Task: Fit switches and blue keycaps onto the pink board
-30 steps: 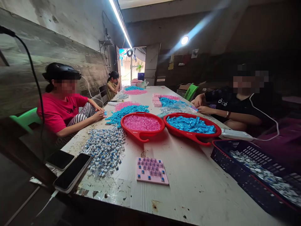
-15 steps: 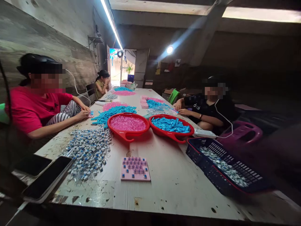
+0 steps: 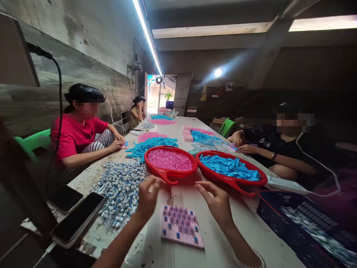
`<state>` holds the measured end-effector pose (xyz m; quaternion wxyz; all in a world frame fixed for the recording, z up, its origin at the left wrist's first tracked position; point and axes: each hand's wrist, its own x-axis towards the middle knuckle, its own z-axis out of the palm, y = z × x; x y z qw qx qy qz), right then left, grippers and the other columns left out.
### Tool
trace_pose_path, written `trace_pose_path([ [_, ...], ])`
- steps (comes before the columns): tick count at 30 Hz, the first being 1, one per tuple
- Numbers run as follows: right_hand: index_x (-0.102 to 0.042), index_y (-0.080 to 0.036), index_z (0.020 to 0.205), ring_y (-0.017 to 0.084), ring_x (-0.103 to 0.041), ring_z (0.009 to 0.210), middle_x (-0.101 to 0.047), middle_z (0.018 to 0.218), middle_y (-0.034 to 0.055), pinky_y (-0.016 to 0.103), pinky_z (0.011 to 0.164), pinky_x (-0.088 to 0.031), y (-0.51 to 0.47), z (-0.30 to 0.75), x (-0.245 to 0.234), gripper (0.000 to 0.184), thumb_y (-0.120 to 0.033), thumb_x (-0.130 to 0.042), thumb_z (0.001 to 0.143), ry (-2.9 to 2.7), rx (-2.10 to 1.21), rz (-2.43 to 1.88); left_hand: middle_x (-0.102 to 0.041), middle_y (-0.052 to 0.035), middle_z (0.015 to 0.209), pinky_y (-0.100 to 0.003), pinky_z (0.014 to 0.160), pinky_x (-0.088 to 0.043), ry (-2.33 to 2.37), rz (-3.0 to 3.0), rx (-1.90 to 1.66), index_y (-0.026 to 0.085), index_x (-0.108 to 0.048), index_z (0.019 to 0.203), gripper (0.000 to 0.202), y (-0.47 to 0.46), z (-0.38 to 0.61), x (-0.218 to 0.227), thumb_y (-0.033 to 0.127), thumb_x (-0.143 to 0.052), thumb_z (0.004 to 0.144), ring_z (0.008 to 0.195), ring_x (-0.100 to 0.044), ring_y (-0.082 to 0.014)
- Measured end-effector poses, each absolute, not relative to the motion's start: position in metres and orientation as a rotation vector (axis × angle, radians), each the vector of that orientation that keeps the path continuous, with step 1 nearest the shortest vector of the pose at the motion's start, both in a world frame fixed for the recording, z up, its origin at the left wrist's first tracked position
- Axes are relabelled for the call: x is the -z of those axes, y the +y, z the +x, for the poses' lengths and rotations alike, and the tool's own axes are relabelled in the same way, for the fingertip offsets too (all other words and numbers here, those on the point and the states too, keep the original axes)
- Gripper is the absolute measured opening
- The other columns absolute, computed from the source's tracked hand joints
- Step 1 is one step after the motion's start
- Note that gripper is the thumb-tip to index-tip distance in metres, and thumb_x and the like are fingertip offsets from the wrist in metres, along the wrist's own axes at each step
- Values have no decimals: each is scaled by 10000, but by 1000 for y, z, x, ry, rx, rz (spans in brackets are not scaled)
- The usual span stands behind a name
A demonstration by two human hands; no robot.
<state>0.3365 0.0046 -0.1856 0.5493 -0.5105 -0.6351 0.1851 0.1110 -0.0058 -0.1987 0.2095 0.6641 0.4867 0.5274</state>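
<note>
Pink plate (image 3: 181,227), studded with small purple and blue pieces, lies flat on the tabletop (image 3: 216,243) just below both hands.

Left hand (image 3: 149,197): grip curled, fingertips bunched. Whether a piece is pinched inside cannot be told.

Right hand (image 3: 216,201): grip released, fingers spread toward 10 o'clock, holding nothing. Neither hand touches the plate.

Change: half a second ago no hand was in view. Both arms have since come in from 6 o'clock and hover over the plate's far edge, so the plate is now within reach.

Surroundings:
- Pile of blue-and-white pieces (image 3: 119,186) at 9 o'clock of the left hand.
- Red tray of pink pieces (image 3: 160,173) at 12 o'clock, near the left fingertips.
- Red tray of blue pieces (image 3: 237,183) at 1 o'clock of the right hand.
- Dark basket (image 3: 272,210) at 3 o'clock.
- Two phones (image 3: 76,219) at 9 o'clock.
- Co-workers (image 3: 78,137) sit along both long sides.
</note>
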Motion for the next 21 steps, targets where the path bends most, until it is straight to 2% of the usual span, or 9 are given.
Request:
trace_pose_path([
  [2,-683,-172,853,213,-659,794,-706,858,78,304,725,-508,46,318,176,192,-304,-551,806,-1627,-350,-1280,-638,-24,789,-325,755,-480,1270,2015,-1293,181,-659,826,293,6,121,207,331,-425,920,777,-603,-180],
  [3,-682,-161,883,202,-657,814,-704,891,84,289,737,-500,69,310,171,183,-247,-536,816,-1720,-331,-1354,-646,-27,779,-321,765,-476,1205,2093,-1195,199,-671,803,245,12,127,211,317,-473,887,799,-607,-192],
  [5,-688,-149,893,196,-657,833,-705,906,93,261,730,-491,113,293,164,155,-152,-585,778,-1910,-353,-1504,-664,-36,866,-335,822,-471,1053,2262,-939,227,-687,844,123,21,137,218,304,-626,770,909,-602,-232],
  [7,-702,-138,832,203,-661,783,-710,851,89,234,664,-486,148,280,164,192,-116,-728,643,-1983,-393,-1566,-643,-64,1042,-365,898,-449,919,2410,-636,234,-671,979,310,26,142,226,309,-716,682,1034,-561,-267],
  [9,-706,-131,795,198,-657,720,-710,794,77,218,601,-469,170,270,172,264,-88,-790,548,-2025,-423,-1624,-579,-100,1188,-383,950,-422,854,2471,-413,225,-605,1138,486,26,143,235,344,-726,683,1101,-524,-275],
  [10,-706,-129,789,191,-653,709,-709,787,75,211,585,-458,176,266,178,262,-78,-788,546,-2036,-425,-1651,-552,-111,1229,-388,966,-410,856,2462,-366,221,-560,1202,540,25,142,240,361,-711,702,1120,-511,-274],
  [15,-704,-116,817,169,-640,757,-706,840,93,197,595,-433,177,258,199,155,-42,-645,695,-2061,-373,-1712,-528,-109,1266,-427,1006,-364,950,2363,-416,225,-476,1288,598,15,140,260,399,-664,748,1164,-471,-283],
  [18,-702,-115,861,175,-634,801,-702,897,107,203,631,-434,174,259,200,168,-67,-629,717,-2057,-329,-1738,-526,-121,1266,-441,1007,-356,947,2357,-434,212,-479,1288,597,13,141,263,416,-653,755,1166,-467,-291],
  [21,-713,-103,816,182,-635,771,-706,854,115,213,637,-431,175,261,193,167,-44,-596,712,-2045,-305,-1781,-514,-132,1282,-444,1022,-338,916,2327,-482,194,-466,1300,624,15,137,267,446,-641,757,1179,-456,-293],
])
